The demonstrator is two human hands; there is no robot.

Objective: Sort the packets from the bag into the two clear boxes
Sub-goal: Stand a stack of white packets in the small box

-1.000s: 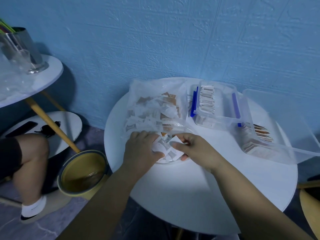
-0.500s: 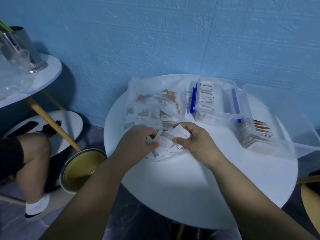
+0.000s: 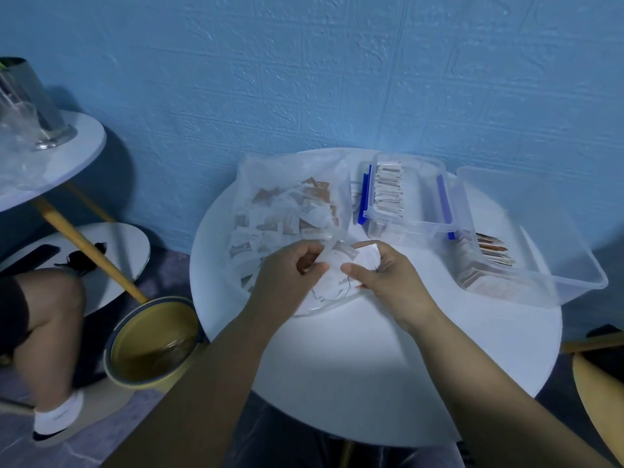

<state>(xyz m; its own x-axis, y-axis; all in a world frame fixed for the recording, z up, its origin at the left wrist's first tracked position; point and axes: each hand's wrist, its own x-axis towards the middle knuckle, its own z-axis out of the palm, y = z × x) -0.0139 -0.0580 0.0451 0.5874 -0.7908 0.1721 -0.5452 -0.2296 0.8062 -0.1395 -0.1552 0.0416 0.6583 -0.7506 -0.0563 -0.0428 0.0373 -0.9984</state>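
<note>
Bare forearms (image 3: 209, 383) end in the left hand (image 3: 287, 270) and right hand (image 3: 388, 276).

1 wide-angle camera sits on the person's head and faces forward and steeply down. It is near the round white table (image 3: 371, 349), which fills the middle; the left hand (image 3: 287, 268) and right hand (image 3: 388, 275) sit at frame centre, arms entering from the near edge. The textured blue wall (image 3: 304, 79) closes the far side.

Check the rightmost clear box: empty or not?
Not empty. The rightmost clear box holds a row of packets at its left end; the rest looks bare.
</note>
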